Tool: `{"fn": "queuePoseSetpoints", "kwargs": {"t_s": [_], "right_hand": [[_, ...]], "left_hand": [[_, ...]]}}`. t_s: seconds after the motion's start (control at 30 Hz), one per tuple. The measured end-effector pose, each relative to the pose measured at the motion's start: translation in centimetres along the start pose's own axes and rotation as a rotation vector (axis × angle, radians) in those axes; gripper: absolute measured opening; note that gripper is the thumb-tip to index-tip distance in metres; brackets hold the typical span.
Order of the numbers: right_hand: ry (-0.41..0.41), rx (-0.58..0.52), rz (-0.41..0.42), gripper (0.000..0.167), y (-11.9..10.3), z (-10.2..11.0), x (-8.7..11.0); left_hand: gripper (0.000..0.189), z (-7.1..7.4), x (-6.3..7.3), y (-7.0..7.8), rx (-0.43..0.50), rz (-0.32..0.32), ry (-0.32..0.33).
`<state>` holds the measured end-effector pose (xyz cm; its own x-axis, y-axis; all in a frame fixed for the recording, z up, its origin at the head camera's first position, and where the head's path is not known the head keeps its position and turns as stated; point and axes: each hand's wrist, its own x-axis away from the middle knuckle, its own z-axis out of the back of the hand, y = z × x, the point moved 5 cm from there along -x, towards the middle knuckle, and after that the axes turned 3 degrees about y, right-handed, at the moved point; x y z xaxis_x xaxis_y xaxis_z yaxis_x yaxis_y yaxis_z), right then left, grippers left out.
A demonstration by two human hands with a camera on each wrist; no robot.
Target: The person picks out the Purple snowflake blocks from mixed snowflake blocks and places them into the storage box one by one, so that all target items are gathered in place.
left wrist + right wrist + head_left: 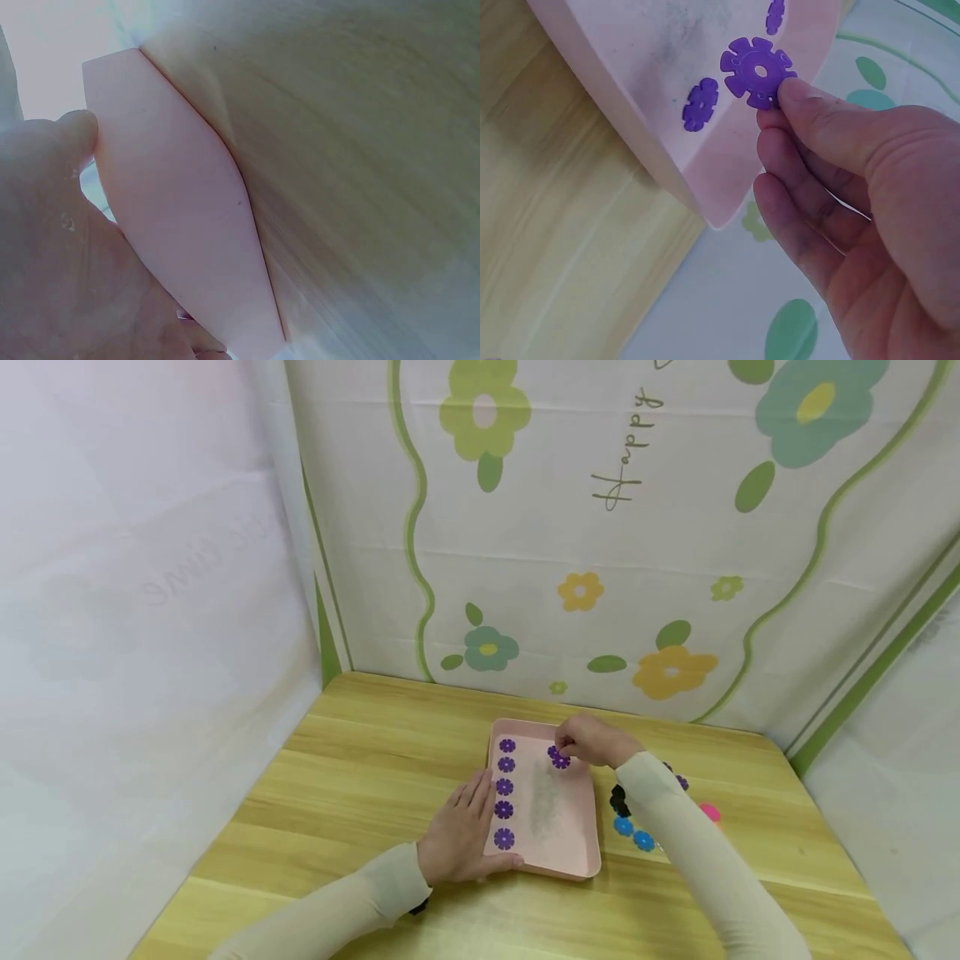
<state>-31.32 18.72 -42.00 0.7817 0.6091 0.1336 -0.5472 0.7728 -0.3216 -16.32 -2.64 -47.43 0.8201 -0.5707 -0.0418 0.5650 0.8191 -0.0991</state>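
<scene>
My right hand [594,741] pinches a purple snowflake disc [743,71] between thumb and fingers, over the far right corner of a pink tray [577,835]. Close below it, another purple disc [700,105] lies inside the tray by the wall. Several more purple discs [505,787] stand in a column along the tray's left side. At the near left corner, my left hand [459,839] rests against the tray, fingers extended along the left rim and thumb along the near edge. In the left wrist view, the tray's outer wall [165,172] meets the palm side of that hand.
Right of the tray, partly covered by the right sleeve, lie loose black discs [620,800], blue discs [643,841], a purple disc [681,782] and a pink piece [709,812]. A small black item [420,907] shows beneath the left wrist. Printed cloth [525,527] hangs behind the wooden table [360,752].
</scene>
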Motion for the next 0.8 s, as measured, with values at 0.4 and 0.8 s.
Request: {"fn": "queuePoseSetpoints", "kwargs": {"t_s": [0.4,0.8], "right_hand": [[0.055,-0.036,0.006,0.025,2.0,-2.8,-0.7],[0.048,0.000,-0.025,0.021,2.6,-3.9,-1.6]], "left_hand": [[0.119,-0.4,-0.3,-0.1,-0.017,0.006,-0.008],[0.120,-0.3,-0.3,-0.1,-0.050,0.004,0.000]]}}
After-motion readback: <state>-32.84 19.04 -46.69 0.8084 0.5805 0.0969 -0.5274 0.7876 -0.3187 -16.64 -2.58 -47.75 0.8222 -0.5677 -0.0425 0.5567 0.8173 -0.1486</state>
